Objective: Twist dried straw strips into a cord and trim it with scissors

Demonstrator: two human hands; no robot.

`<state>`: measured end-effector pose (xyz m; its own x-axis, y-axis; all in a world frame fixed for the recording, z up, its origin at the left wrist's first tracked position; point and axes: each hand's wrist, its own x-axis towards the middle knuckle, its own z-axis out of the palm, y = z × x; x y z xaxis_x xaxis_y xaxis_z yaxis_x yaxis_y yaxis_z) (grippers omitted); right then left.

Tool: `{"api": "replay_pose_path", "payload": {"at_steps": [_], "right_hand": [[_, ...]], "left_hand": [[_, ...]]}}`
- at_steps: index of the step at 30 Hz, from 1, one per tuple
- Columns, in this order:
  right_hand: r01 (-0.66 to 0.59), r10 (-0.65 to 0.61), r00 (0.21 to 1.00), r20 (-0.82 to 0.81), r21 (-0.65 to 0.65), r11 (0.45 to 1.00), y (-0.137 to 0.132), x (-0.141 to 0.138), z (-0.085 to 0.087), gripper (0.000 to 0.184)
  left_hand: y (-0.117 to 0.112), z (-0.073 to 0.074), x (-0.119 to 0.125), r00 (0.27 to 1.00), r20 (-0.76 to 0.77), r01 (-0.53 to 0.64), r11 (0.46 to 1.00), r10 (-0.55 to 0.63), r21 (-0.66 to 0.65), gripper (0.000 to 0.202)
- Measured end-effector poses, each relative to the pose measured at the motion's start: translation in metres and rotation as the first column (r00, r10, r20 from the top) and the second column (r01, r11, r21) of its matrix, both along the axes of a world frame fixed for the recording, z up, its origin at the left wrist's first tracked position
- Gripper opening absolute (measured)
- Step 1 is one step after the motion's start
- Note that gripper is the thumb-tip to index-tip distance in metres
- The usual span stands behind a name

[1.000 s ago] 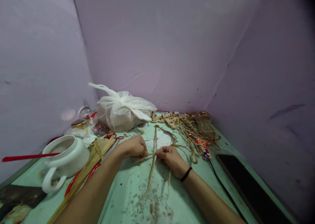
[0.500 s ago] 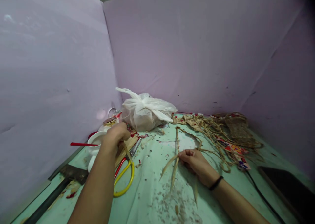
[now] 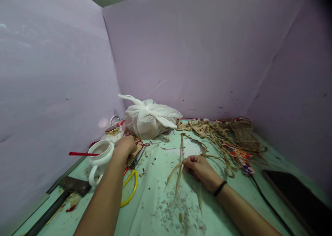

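My right hand (image 3: 200, 168), with a dark band at the wrist, pinches a thin braided plant-fibre cord (image 3: 182, 146) where loose pale strands (image 3: 178, 182) fan out below the fingertips. The braid runs away from me and loops to the right. My left hand (image 3: 126, 148) is curled over a pale tan bundle (image 3: 135, 153), beside the scissors. Its fingertips are hidden, so I cannot make out what they hold. Yellow- and red-handled scissors (image 3: 135, 187) lie just right of my left forearm, partly covered by it.
A white cup (image 3: 102, 160) with a red stick (image 3: 80, 154) and a black-handled hammer-like tool (image 3: 55, 205) stand left. A knotted white plastic bag (image 3: 153, 118) sits at the back. Braided cords (image 3: 212, 134), a patterned piece (image 3: 240, 154) and a dark flat device (image 3: 293, 191) lie right.
My left hand has moved down and slightly right over the tan bundle; the strip that hung by it no longer shows clearly. The right hand keeps its pinch. The view has shifted slightly.
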<state>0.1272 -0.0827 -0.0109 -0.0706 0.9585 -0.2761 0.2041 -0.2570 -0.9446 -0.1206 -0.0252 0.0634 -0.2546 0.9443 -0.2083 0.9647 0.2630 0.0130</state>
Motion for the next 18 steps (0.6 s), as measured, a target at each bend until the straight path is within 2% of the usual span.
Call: {"api": "replay_pose_path", "payload": {"at_steps": [3,5,6,7,9,10,12,15,18], "right_hand": [[-0.007,0.007,1.0,0.002,0.012,1.0,0.001,0.001,-0.001,0.018],[-0.012,0.012,1.0,-0.005,0.018,1.0,0.001,0.001,-0.002,0.018],[-0.011,0.011,1.0,-0.01,0.017,1.0,0.002,0.001,-0.002,0.018],[-0.005,0.005,1.0,-0.015,0.017,1.0,0.002,0.002,-0.002,0.018],[0.006,-0.006,1.0,-0.03,0.026,1.0,0.002,0.002,-0.002,0.017],[0.008,-0.007,0.999,-0.04,0.032,0.999,0.003,0.002,-0.002,0.017],[0.008,-0.005,0.998,-0.066,0.045,0.999,0.002,0.002,-0.001,0.017],[0.012,-0.009,0.996,-0.092,0.041,0.999,0.002,0.002,0.0,0.015],[0.024,-0.021,0.995,-0.098,0.028,0.999,0.002,0.002,0.002,0.013]], "left_hand": [[-0.008,0.015,0.016,0.996,-0.06,0.067,0.992,-0.06,0.112,0.027],[-0.015,0.021,0.034,0.974,-0.049,0.226,0.966,-0.222,0.127,0.027],[-0.019,0.022,0.045,0.939,0.009,0.341,0.935,-0.344,0.095,0.025],[-0.022,0.02,0.056,0.873,0.11,0.47,0.88,-0.475,0.07,0.025],[-0.027,0.011,0.076,0.69,0.323,0.66,0.746,-0.647,0.085,0.035],[-0.029,0.004,0.085,0.625,0.388,0.701,0.705,-0.678,0.103,0.043],[-0.029,-0.009,0.095,0.552,0.482,0.735,0.67,-0.68,0.103,0.059],[-0.026,-0.022,0.099,0.52,0.591,0.746,0.665,-0.616,0.036,0.074],[-0.022,-0.025,0.095,0.502,0.628,0.742,0.669,-0.595,0.041,0.079]]}}
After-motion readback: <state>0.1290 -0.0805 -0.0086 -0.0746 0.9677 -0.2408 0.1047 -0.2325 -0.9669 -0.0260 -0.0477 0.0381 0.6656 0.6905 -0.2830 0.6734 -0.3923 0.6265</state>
